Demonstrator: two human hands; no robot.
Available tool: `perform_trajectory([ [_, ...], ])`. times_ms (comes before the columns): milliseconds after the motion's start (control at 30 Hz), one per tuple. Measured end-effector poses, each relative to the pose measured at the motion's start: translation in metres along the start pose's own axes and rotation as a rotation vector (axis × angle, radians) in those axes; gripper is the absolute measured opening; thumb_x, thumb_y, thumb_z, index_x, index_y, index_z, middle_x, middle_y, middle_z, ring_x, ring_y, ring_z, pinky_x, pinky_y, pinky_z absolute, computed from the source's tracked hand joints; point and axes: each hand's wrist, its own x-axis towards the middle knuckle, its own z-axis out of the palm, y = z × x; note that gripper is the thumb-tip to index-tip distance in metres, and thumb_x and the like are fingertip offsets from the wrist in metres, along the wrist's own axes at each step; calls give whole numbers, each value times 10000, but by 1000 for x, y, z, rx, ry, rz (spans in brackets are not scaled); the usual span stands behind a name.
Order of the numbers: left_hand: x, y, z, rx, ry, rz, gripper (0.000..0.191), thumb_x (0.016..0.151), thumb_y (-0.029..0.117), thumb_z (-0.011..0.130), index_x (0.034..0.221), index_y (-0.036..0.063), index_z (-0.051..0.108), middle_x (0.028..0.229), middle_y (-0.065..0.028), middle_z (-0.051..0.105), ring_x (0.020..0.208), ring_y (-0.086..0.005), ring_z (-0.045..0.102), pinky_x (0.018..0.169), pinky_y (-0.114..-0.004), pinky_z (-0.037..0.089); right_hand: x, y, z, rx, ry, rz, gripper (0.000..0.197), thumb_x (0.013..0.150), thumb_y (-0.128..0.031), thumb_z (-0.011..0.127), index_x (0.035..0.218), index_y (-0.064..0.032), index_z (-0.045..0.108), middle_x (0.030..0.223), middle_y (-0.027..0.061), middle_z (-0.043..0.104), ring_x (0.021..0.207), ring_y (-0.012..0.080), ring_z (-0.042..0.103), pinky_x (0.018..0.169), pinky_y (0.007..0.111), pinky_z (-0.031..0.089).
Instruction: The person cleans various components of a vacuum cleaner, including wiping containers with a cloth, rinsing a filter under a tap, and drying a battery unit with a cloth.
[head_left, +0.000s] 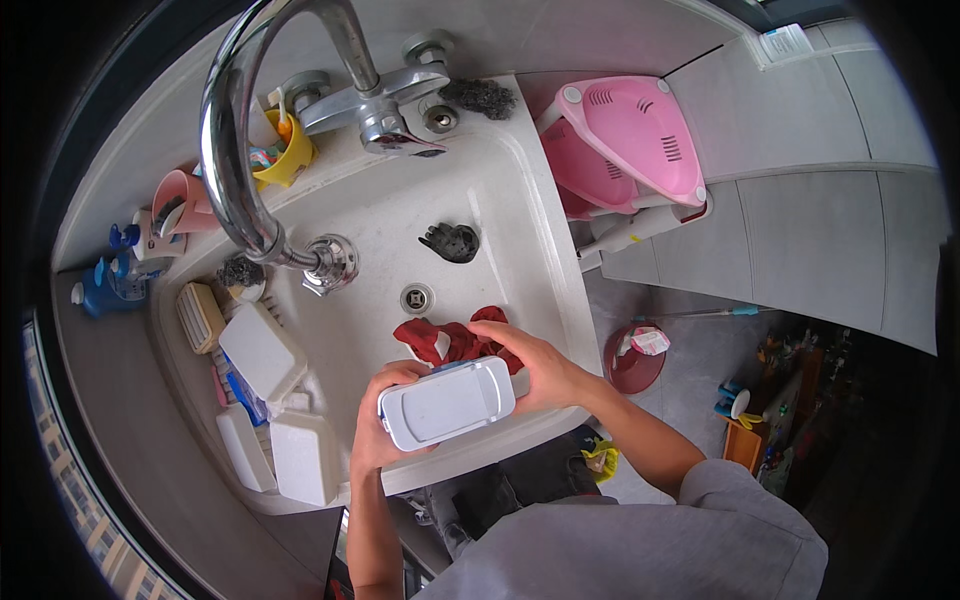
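Observation:
My left hand (379, 416) grips the left end of a white rectangular plastic box (448, 403), with a bit of blue along its far edge. Around the right end of the box, my right hand (544, 367) has its fingers spread. Red cloth shows in the gap between that hand and the box; whether the thumb touches the corner is unclear. The wet-looking red cloth (442, 339) with white patches lies in the white sink (360, 195), partly hidden behind the box. Beyond it are the drain (416, 298) and a black, hand-shaped object (452, 243).
A chrome faucet (225, 150) arches over the sink's left side. White plastic containers (262, 352) and a soap dish (199, 318) crowd the ribbed left ledge. Cups, including a yellow one (289, 161), and bottles line the back. Pink basins (637, 142) stand at right, above a red bucket (635, 367).

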Motion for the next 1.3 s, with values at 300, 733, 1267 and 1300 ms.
perform_trajectory([
  [300, 113, 31, 123, 28, -199, 38, 1035, 482, 85, 881, 1375, 87, 359, 1357, -134, 399, 1231, -257, 448, 941, -435, 460, -101, 16, -67, 119, 615, -82, 810, 550, -68, 836, 1272, -31, 471, 1191, 117, 615, 1093, 221, 601, 959, 344, 450],
  [733, 31, -47, 109, 64, 1, -335, 609, 723, -22, 725, 1280, 36, 483, 1221, -86, 533, 1092, -194, 554, 861, -345, 513, -73, 254, -138, -218, 1164, 401, 645, 629, -150, 848, 1168, -14, 520, 1063, 133, 637, 987, 215, 623, 845, 344, 492],
  [1267, 20, -75, 119, -85, 112, -313, 484, 732, -23, 688, 1194, 8, 545, 1185, -126, 557, 1086, -225, 547, 866, -354, 486, 77, 381, -271, -459, 1349, 225, 665, 654, -123, 831, 1209, 38, 502, 1197, 174, 576, 1127, 288, 546, 986, 364, 391],
  [1300, 17, -75, 115, -78, 133, -329, 484, 732, -23, 688, 1194, 8, 545, 1185, -126, 557, 1086, -225, 547, 866, -354, 486, 84, 373, -264, -423, 1299, 266, 692, 660, -194, 832, 1228, 28, 506, 1211, 190, 585, 1138, 304, 553, 986, 360, 399],
])
